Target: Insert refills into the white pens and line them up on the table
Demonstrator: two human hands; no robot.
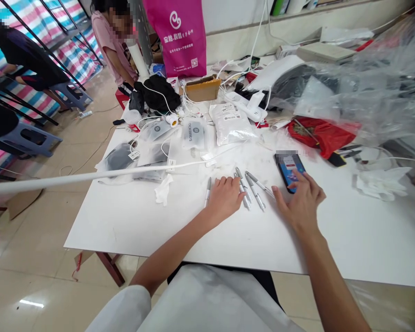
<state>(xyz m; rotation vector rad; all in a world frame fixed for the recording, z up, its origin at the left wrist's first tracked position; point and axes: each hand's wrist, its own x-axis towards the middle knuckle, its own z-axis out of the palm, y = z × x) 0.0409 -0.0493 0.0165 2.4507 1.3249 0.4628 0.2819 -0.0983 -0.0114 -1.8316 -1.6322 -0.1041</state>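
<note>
My left hand rests on the white table with its fingers curled down; whatever lies under them is hidden. Close to its left edge is a grey and white pen. Several more pens lie at its right, among them a grey pen and a slanting white pen. My right hand has its fingers apart over the lower end of a smartphone with a lit screen. A fingertip appears to touch the screen, and the phone lies flat on the table.
Clear packets, a white plastic parcel and a power strip crowd the far side. A red bag and plastic wrap are at right. A white cable crosses the left. Other people sit beyond.
</note>
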